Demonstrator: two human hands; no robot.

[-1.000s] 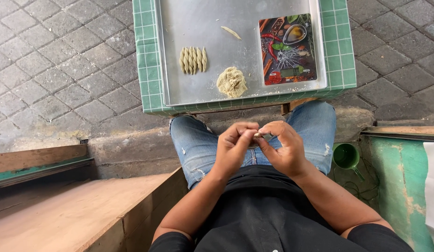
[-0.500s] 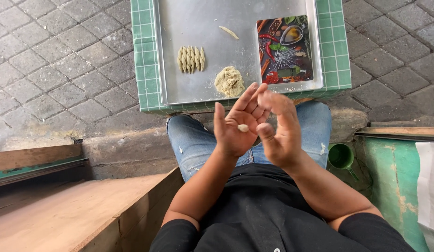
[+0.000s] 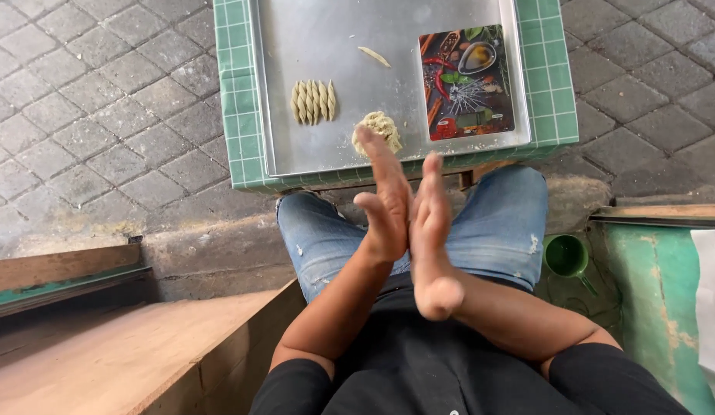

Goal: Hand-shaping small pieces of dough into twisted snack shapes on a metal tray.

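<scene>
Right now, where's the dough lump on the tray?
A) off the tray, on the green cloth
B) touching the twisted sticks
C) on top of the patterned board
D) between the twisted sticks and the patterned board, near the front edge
D: the dough lump sits on the tray near its front edge, right of the twisted sticks and left of the patterned board, apart from both.

green cup (image 3: 566, 256) on ground | patterned board (image 3: 466, 83) | possibly wooden step (image 3: 104, 361)
</scene>
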